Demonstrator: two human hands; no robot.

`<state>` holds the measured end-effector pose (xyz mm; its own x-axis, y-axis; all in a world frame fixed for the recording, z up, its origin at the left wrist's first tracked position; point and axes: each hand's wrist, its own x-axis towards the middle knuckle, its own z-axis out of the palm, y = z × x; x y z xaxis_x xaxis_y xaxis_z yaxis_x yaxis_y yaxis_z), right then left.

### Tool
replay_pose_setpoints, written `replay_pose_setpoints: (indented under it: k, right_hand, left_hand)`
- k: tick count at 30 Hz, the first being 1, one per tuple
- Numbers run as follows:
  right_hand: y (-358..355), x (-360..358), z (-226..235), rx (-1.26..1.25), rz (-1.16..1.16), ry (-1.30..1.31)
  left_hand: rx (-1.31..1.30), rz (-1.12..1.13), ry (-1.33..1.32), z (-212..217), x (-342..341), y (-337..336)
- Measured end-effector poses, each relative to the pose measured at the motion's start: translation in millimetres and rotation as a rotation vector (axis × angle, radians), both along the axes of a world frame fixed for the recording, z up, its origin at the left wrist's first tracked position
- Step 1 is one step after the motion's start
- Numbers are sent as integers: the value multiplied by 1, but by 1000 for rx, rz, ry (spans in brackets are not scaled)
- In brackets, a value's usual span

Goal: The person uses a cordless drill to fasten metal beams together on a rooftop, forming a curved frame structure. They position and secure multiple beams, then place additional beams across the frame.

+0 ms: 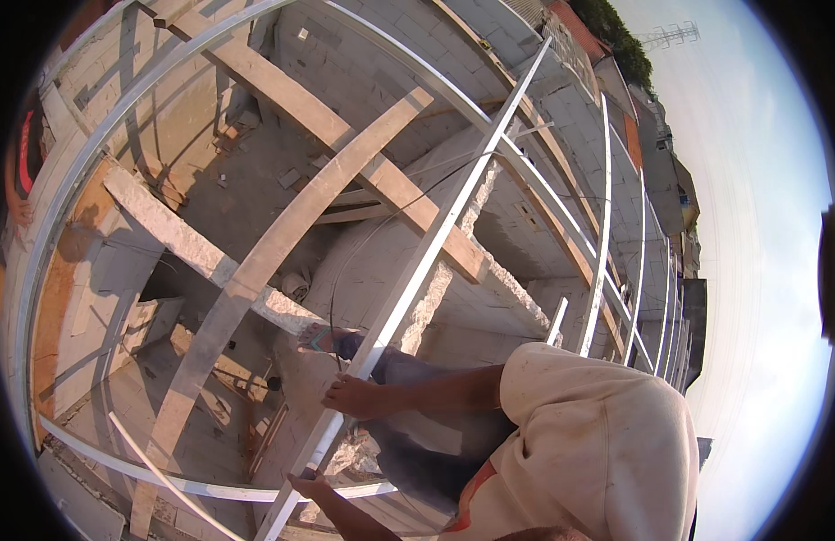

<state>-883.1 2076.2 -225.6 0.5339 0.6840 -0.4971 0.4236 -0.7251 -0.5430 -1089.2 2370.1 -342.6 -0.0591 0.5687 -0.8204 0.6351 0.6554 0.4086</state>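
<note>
A long white metal rail (pixel 453 212) runs diagonally from the lower left to the upper right, over unfinished block walls. My right hand (pixel 352 397) grips it near its lower part, the arm coming out of my off-white shirt (pixel 597 433). My left hand (pixel 307 488) holds the same rail lower down, near the bottom edge. My foot in a sandal (pixel 316 338) stands on the wall top just beside the rail. A thin black wire (pixel 333 288) curves up from near the foot.
Wooden planks (pixel 255 270) cross the open rooms below. More white rails (pixel 603 225) lie parallel at the right, and a curved one (pixel 84 153) arcs at the left. A person's arm (pixel 21 194) shows at the far left edge. There is a deep drop to the floor (pixel 246 180).
</note>
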Motion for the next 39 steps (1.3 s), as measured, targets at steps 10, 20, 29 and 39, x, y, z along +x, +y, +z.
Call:
replay_pose_setpoints:
  k: [10, 20, 29, 39]
  right_hand:
    - [-246, 96, 28, -306, -1386, -282]
    - [-307, 84, -99, -137, -2150, 309]
    - [-288, 93, -100, -268, -1944, 255]
    - [-278, 97, -89, -269, -1877, 261]
  left_hand:
    - [255, -1052, -81, -16, 1, -42]
    - [385, -1238, 82, 4, 17, -61]
    - [-526, -104, -18, -12, 23, -33]
    - [-455, -314, 48, 6, 32, -40]
